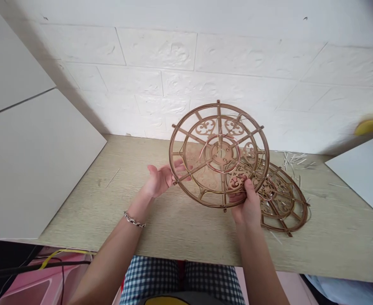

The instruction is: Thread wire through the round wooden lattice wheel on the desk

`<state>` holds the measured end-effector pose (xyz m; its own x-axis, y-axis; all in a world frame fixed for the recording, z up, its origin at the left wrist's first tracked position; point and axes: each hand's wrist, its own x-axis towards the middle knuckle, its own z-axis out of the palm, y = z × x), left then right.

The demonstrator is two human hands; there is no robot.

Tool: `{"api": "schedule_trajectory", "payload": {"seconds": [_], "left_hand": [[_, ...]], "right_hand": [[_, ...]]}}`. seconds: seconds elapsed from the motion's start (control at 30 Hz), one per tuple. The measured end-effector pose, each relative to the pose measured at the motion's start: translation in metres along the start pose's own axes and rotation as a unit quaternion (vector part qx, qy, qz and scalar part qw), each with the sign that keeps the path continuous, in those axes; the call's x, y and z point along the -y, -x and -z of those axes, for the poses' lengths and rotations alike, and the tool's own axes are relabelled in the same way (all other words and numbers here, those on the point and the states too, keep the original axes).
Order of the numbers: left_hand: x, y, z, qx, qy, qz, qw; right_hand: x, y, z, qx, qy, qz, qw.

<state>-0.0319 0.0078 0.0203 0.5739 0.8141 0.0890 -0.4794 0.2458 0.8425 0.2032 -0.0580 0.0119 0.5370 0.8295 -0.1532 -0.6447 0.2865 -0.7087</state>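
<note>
My right hand grips the lower right rim of a round brown openwork frame, its thumb in front. Spokes, scroll ornaments and rings of thin gold and copper-coloured wire make up this frame, which is held up tilted above the table. At its lower left edge, my left hand is spread with the palm up. Some of its fingers lie behind the frame, and I cannot tell whether they touch it. A second, similar round frame lies on the table to the right, partly hidden by the raised one and my right hand.
Short pale strips lie scattered on the wooden table, mostly at the back right. White panels stand at the left and right. A white brick-patterned wall closes off the back. Cables hang at the lower left.
</note>
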Motion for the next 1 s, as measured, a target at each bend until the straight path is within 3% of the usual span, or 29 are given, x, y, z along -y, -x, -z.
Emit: {"api": "schedule_trajectory", "payload": {"seconds": [0.1,0.17,0.33,0.47,0.63,0.8,1.0], "left_hand": [[0.011,-0.002,-0.007,0.090,-0.013,0.021,0.996],[0.020,-0.002,-0.019,0.106,-0.024,0.029,0.994],[0.040,0.000,-0.057,-0.033,0.016,-0.057,0.998],[0.050,0.003,-0.073,-0.153,0.052,-0.044,0.986],[0.053,0.001,-0.075,-0.299,0.070,-0.022,0.951],[0.049,-0.003,-0.073,-0.318,0.075,-0.008,0.945],[0.033,-0.005,-0.066,-0.332,0.045,-0.030,0.942]], "right_hand": [[0.001,0.001,-0.003,-0.005,-0.042,0.001,0.999],[0.000,0.002,-0.004,-0.001,-0.051,-0.005,0.999],[-0.010,0.006,-0.008,-0.027,-0.052,0.011,0.998],[-0.020,0.012,-0.012,-0.022,-0.028,0.019,0.999],[-0.028,0.021,-0.017,-0.024,0.015,0.008,1.000],[-0.030,0.023,-0.018,-0.024,0.050,0.019,0.998],[-0.033,0.023,-0.014,0.005,0.093,-0.015,0.996]]}}
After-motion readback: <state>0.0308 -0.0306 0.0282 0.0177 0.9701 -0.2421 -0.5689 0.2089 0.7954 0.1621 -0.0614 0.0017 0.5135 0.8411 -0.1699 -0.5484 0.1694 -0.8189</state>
